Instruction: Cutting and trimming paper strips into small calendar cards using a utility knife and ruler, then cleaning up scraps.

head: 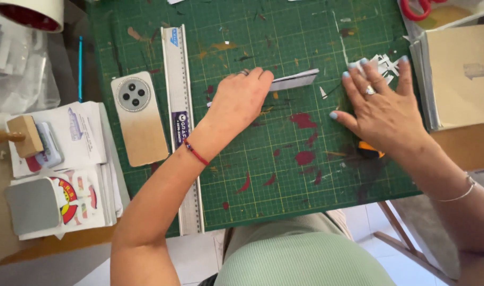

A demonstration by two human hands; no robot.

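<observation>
My left hand rests on the green cutting mat, fingers closed around a folded strip of white-grey paper that sticks out to the right. My right hand lies flat on the mat with fingers spread, its fingertips over a small white paper cut-out. An orange and black knife pokes out from under the right wrist. A tiny white paper scrap lies between the two hands.
A metal ruler runs down the mat's left part, a phone face down beside it. Papers, a wooden-handled stamp and a grey pad lie left. Red-handled scissors and a cardboard stack sit right.
</observation>
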